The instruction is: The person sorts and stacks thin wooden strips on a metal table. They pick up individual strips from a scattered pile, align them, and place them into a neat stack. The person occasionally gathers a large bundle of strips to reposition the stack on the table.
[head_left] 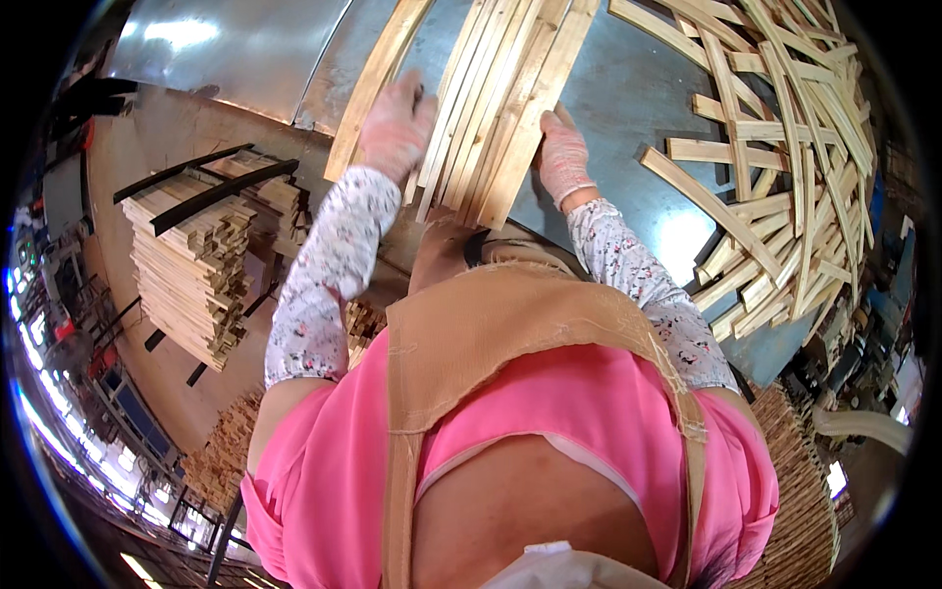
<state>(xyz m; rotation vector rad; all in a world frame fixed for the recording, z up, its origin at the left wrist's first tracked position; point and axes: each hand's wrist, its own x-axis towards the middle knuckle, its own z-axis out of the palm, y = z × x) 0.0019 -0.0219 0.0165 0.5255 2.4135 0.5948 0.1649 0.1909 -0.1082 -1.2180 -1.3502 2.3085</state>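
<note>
A bundle of long pale wooden slats point(500, 108) lies side by side on a grey metal table point(628, 98), running away from me. My left hand point(397, 123), in a pink glove, presses flat against the bundle's left side. My right hand point(562, 152), also gloved, rests against the bundle's right edge near its close end. One separate slat point(368, 88) lies just left of my left hand. Both forearms wear flowered sleeves.
A loose heap of short wooden slats point(785, 167) covers the table's right part. At the left, on the floor, stands a neat stack of slats point(196, 265) with dark bars on top. More stacked wood point(800, 501) is at the lower right.
</note>
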